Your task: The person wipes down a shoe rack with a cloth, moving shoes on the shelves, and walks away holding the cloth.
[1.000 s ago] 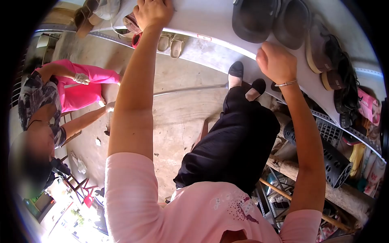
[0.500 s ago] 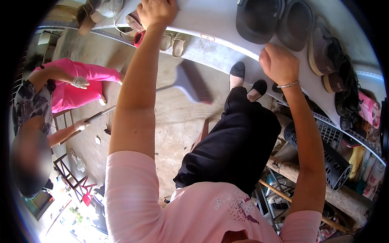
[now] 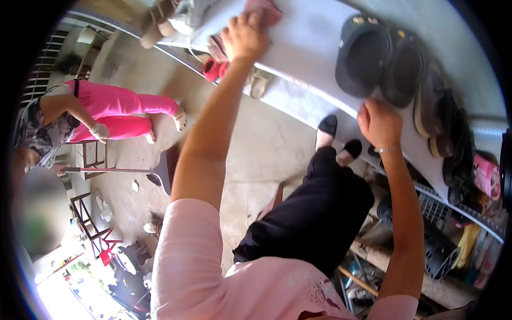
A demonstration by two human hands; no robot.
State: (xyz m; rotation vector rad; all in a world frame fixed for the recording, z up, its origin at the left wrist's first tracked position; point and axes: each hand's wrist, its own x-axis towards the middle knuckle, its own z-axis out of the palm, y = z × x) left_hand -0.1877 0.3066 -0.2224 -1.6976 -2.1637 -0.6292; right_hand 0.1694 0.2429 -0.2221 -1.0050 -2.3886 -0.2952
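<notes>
The cloth (image 3: 270,13) is dull pink, crumpled and a little blurred, lying on the shelf (image 3: 312,32) under the left hand (image 3: 245,40), whose fingers bend over it; whether they pinch it, I cannot tell. The right hand (image 3: 380,125) is curled into a fist at the shelf edge, near the dark clogs (image 3: 368,56). Half a second ago the cloth was out of sight; the broom (image 3: 114,170) has swung toward the co-worker (image 3: 50,120).
</notes>
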